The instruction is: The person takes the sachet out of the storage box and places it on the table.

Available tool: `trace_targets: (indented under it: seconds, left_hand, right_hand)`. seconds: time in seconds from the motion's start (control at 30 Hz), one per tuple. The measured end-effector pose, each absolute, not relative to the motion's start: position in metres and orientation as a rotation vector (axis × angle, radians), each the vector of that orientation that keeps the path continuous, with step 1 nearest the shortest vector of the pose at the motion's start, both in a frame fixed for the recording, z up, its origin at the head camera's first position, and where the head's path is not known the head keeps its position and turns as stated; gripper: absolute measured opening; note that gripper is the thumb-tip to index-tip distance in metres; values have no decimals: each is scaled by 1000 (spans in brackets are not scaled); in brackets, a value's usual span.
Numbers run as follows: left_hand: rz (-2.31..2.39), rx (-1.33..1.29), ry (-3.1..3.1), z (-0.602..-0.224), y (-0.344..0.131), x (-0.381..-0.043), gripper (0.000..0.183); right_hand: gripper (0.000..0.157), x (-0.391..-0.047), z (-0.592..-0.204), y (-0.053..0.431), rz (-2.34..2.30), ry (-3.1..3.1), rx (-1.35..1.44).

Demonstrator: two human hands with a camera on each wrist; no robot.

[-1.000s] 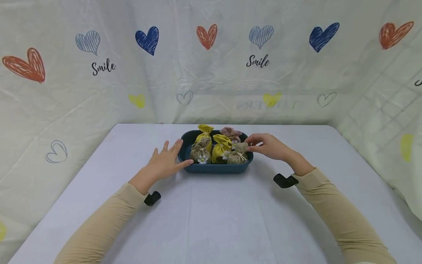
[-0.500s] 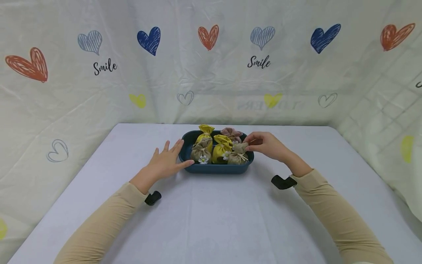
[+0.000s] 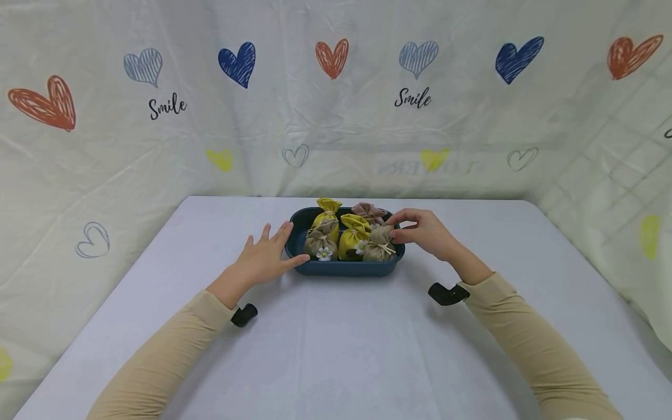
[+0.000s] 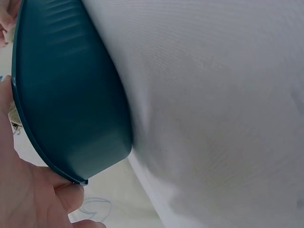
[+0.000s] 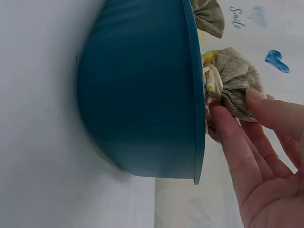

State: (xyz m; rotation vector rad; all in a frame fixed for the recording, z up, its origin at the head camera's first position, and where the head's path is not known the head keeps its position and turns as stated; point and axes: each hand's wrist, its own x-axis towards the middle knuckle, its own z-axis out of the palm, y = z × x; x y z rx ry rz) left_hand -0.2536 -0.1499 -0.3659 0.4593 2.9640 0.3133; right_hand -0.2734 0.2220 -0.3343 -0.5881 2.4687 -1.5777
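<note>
A dark teal tub [image 3: 346, 268] at the table's far side holds several small drawstring pouches. My left hand [image 3: 262, 259] lies with spread, straight fingers over the tub's left end, touching its rim [image 4: 28, 128]. At the tub's right end, my right hand [image 3: 427, 233] pinches the gathered top of a beige pouch [image 3: 379, 248] between thumb and fingers. That pouch top [image 5: 240, 78] sticks up past the rim in the right wrist view. Beside it sits a yellow pouch [image 3: 350, 242], and a pink pouch [image 3: 367, 211] is behind. The pouches' bottoms are hidden by the tub wall.
Another yellow pouch [image 3: 328, 207] and a second beige pouch [image 3: 319, 240] with a white flower stand in the tub's left part. A white cloth covers the table [image 3: 336, 350]. Behind it hangs a pale curtain [image 3: 357, 128] printed with hearts.
My right hand has shifted slightly left and inward at the beige pouch, whose top has changed shape a little. The left hand and the tub stay in place.
</note>
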Motion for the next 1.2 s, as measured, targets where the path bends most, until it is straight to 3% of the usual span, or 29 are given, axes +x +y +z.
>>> trace_targets:
  seconds: [1.2]
  left_hand:
    - [316,462,2957,-364,-150,-254,102]
  right_hand:
    - [16,-266,-322,205,-1928,2473,-552]
